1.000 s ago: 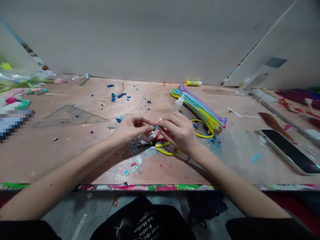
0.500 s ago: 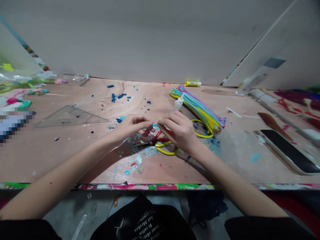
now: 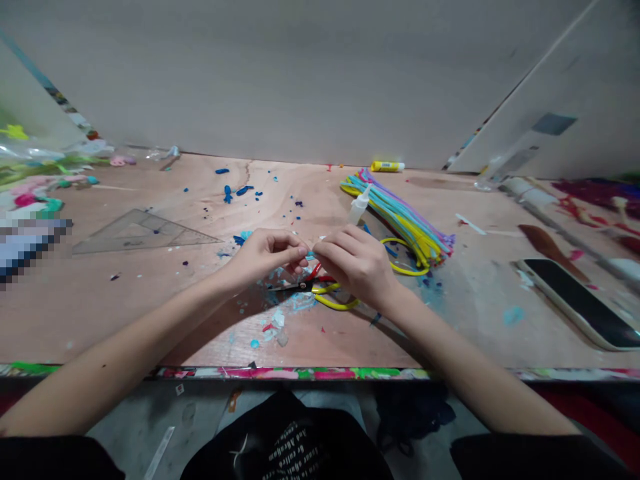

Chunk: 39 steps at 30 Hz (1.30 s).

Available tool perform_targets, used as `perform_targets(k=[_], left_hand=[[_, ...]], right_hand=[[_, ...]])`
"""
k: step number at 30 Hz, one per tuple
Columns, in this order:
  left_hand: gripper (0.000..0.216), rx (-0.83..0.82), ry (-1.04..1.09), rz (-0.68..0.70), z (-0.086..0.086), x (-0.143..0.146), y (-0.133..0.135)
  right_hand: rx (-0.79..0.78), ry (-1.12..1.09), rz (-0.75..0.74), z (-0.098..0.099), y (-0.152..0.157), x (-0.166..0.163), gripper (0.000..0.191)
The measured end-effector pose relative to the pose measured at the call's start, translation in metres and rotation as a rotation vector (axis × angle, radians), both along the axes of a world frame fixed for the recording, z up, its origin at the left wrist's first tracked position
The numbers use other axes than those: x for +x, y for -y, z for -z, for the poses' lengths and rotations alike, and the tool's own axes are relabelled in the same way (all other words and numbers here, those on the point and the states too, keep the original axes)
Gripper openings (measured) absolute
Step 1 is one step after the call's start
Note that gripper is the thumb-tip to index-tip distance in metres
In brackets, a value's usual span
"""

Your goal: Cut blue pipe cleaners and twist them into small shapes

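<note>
My left hand (image 3: 273, 259) and my right hand (image 3: 357, 263) meet over the middle of the table, thumbs and fingers pinched together. Between their fingertips shows a small light-blue piece (image 3: 311, 255); it looks like a bit of pipe cleaner, though most of it is covered. Beneath the hands lie scissors (image 3: 336, 305) with dark blades and red and yellow handles, partly hidden by my right hand. Just behind that hand a small white nozzle bottle (image 3: 358, 209) stands upright. A bundle of coloured pipe cleaners (image 3: 407, 223) lies beyond it, beside a yellow loop (image 3: 411, 272).
A clear set square (image 3: 145, 233) lies to the left. On the right are a phone (image 3: 575, 300) and a brown strip (image 3: 547, 250). A yellow glue stick (image 3: 387, 166) rests by the back wall. Blue scraps (image 3: 244, 191) are scattered about the wooden table (image 3: 200, 327).
My fingertips have come closer together, and less of the light-blue piece shows between them. Both hands stay over the scissors; the view has shifted slightly.
</note>
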<state>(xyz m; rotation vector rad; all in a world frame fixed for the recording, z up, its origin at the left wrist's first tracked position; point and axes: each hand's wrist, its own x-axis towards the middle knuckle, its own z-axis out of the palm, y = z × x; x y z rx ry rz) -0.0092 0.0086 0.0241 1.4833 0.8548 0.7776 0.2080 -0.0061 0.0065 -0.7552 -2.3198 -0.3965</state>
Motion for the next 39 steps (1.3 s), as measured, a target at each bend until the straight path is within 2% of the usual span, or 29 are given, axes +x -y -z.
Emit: perform_targets(k=[5, 12, 14, 20, 23, 28, 34, 37, 38, 39], left_hand=[[0.025, -0.045, 0.079, -0.025, -0.001, 0.0, -0.002], [0.021, 0.121, 0.106, -0.137, 0.0, 0.003, 0.0], [0.021, 0.148, 0.089, -0.145, 0.0, 0.002, 0.0], [0.021, 0.221, -0.002, -0.136, 0.001, 0.002, 0.003], [0.023, 0.198, 0.005, -0.158, 0.004, 0.003, 0.002], [0.02, 0.152, 0.04, -0.161, 0.01, 0.008, 0.005], [0.02, 0.173, -0.021, -0.128, 0.011, 0.005, 0.001], [0.017, 0.221, -0.256, 0.074, 0.005, -0.005, -0.01], [0.018, 0.253, -0.297, 0.058, 0.004, -0.008, -0.014], [0.017, 0.313, -0.312, -0.046, 0.003, -0.01, -0.017]], right_hand=[[0.02, -0.131, 0.059, -0.003, -0.001, -0.001, 0.017], [0.017, -0.124, 0.079, 0.005, 0.006, -0.01, 0.016], [-0.07, -0.171, 0.045, 0.005, 0.009, -0.013, 0.015], [-0.489, -0.406, -0.045, 0.008, 0.014, -0.023, 0.017], [-0.594, -0.465, -0.016, 0.013, 0.013, -0.026, 0.017], [-0.689, -0.572, -0.055, 0.014, 0.014, -0.03, 0.017], [-0.644, -0.466, -0.006, 0.014, 0.011, -0.025, 0.017], [-0.633, -0.329, -0.042, 0.013, 0.013, -0.023, 0.016], [-0.628, -0.274, -0.08, 0.012, 0.015, -0.024, 0.014], [-0.619, -0.214, -0.129, 0.011, 0.018, -0.026, 0.011]])
